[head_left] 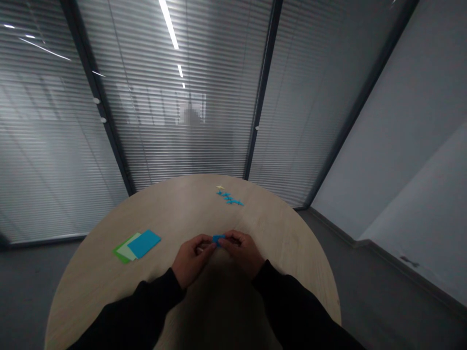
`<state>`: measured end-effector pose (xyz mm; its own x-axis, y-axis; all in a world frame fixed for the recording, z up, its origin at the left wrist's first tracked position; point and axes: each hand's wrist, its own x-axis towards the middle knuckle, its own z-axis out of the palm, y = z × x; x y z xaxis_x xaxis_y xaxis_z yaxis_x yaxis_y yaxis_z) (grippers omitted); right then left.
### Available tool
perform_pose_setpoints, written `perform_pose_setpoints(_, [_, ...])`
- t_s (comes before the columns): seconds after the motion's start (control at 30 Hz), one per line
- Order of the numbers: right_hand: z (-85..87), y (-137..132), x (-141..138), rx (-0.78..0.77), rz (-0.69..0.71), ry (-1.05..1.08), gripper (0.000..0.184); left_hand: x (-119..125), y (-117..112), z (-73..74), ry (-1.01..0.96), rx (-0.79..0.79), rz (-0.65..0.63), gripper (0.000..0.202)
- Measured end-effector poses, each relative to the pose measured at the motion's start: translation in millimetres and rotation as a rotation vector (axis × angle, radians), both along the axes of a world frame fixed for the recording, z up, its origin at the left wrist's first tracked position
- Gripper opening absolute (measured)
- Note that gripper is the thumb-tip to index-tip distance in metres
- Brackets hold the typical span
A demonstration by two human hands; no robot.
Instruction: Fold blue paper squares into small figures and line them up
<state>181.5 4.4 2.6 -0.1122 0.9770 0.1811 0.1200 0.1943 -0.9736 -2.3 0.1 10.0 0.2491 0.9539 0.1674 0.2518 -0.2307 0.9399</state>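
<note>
My left hand (191, 260) and my right hand (242, 253) meet over the middle of a round wooden table (91, 287). Both pinch a small folded piece of blue paper (218, 238) between their fingertips. The fingers of both hands are curled and closed round it. Black sleeves cover both forearms.
A small stack of paper sheets (136, 246), blue on top of pale and bright green, lies to the left. Several small blue folded shapes (229, 198) and one yellow shape (220, 186) lie near the table's far edge. Glass walls with blinds stand behind.
</note>
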Motion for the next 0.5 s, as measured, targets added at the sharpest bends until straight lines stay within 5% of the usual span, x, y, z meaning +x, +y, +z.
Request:
perform_pose_setpoints(0.17, [-6.4, 0.6, -0.9, -0.013, 0.046, 0.046, 0.027, -1.0, 0.8, -2.9, 0.072, 0.027, -0.017, 0.034])
perform_pose_setpoints(0.37, [-1.5, -0.4, 2.2, 0.008, 0.074, -0.052, 0.027, -4.8, 0.6, 2.4, 0.253, 0.249, 0.013, 0.028])
perform_pose_setpoints(0.5, [-2.0, -0.1, 1.5, 0.011, 0.123, 0.022, 0.025, -5.5, 3.1, 0.4, 0.164, 0.187, 0.018, 0.023])
